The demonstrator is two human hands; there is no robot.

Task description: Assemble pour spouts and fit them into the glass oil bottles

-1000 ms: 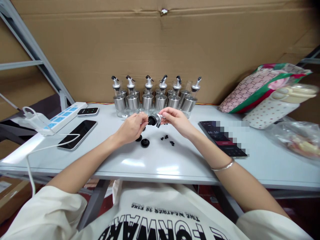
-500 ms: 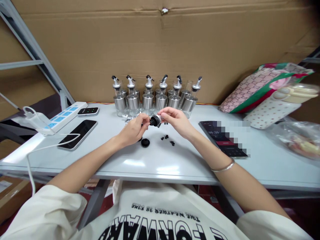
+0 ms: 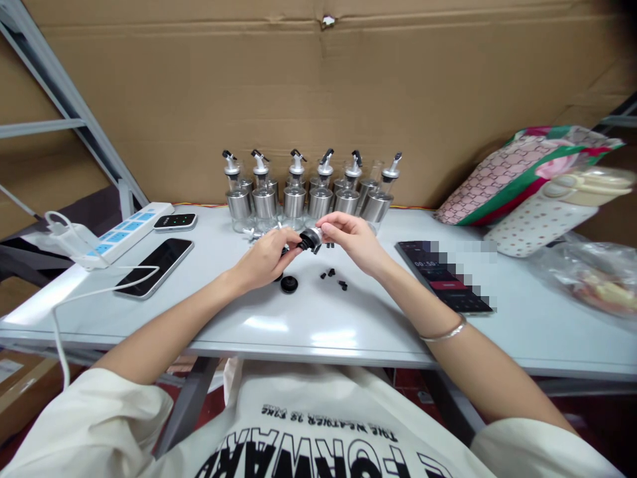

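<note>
Between my hands is a silver and black pourer spout (image 3: 310, 238), held nearly level above the table. My right hand (image 3: 351, 240) pinches its silver end. The fingers of my left hand (image 3: 269, 257) are closed on its black stopper end and hide part of it. Below my left hand lies a round black ring-shaped part (image 3: 289, 284), with another partly hidden beside it. Several small black pieces (image 3: 332, 273) are scattered under my right hand. Silver spout parts (image 3: 255, 235) lie behind my left hand, partly covered by it.
Glass and steel oil bottles (image 3: 293, 201) stand in rows at the back, the front ones topped with pourers. A phone (image 3: 156, 267) and power strip (image 3: 132, 229) lie left. Right are another phone (image 3: 438, 275), a dotted flask (image 3: 540, 216) and a patterned bag (image 3: 497, 179).
My left fingers have moved slightly along the black stopper towards the silver part, and the spout has turned a little. My right hand stays nearly in place.
</note>
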